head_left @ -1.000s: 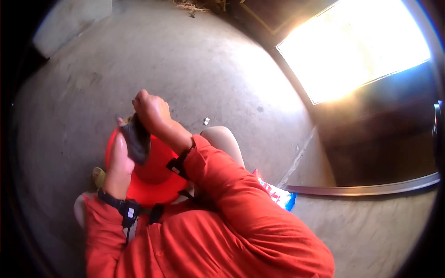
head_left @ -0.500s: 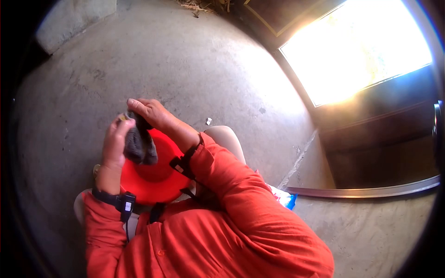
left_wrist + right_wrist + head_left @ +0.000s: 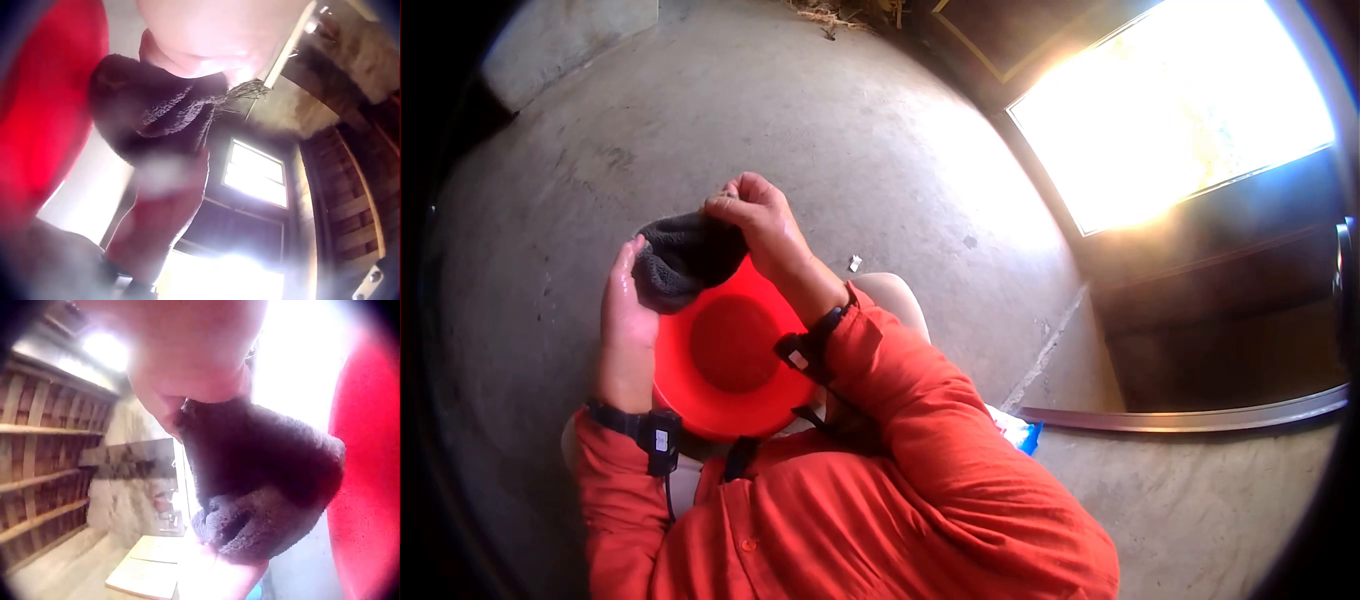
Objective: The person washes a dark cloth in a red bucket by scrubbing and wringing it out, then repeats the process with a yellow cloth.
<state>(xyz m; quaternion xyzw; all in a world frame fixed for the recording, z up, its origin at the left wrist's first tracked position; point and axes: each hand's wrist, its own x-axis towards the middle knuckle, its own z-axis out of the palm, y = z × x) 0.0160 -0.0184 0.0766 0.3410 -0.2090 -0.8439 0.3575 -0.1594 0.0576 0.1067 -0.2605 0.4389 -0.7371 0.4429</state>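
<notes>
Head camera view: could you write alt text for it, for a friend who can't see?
A person's right hand pinches a dark grey cloth, its side against the straight fingers of the left hand, over the edge of a red basin. The floor is grey; bright light glares at upper right.

Hands [image 3: 181, 353] hold dark cloth [image 3: 262, 456] (fuzzy) near a red surface [image 3: 369, 469].
</notes>
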